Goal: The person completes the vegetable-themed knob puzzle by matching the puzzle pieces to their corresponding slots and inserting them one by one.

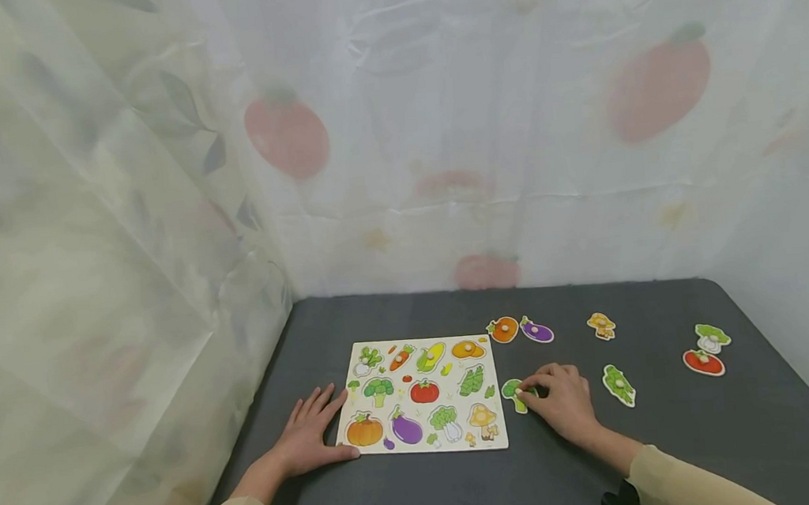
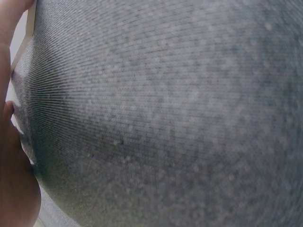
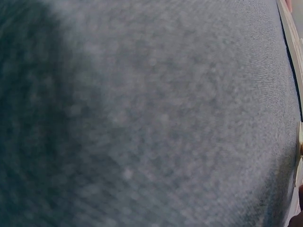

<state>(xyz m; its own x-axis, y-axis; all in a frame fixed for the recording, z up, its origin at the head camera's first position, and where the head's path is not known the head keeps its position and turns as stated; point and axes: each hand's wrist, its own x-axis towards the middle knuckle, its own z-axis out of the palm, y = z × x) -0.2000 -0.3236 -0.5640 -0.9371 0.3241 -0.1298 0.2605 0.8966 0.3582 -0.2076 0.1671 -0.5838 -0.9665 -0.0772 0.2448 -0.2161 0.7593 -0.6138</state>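
Note:
A white vegetable puzzle board (image 1: 419,444) lies flat on the dark table. My left hand (image 1: 309,434) rests at its left edge, fingers spread, thumb at the near left corner. In the left wrist view only part of that hand (image 2: 16,175) shows, at the left side. Just right of the board, my right hand (image 1: 562,400) pinches a green broccoli puzzle piece (image 1: 511,391) between thumb and fingers, which partly hide it. The right wrist view shows mostly table cloth, with the board's edge (image 3: 293,52) at the right.
Beyond the right hand lie an orange pumpkin piece (image 1: 503,329), a purple eggplant piece (image 1: 537,331) and a mushroom piece (image 1: 601,324). Farther right are a green pea-pod piece (image 1: 619,386), a tomato piece (image 1: 704,363) and a leafy cabbage piece (image 1: 712,337). Curtains (image 1: 476,160) hang behind and beside the table.

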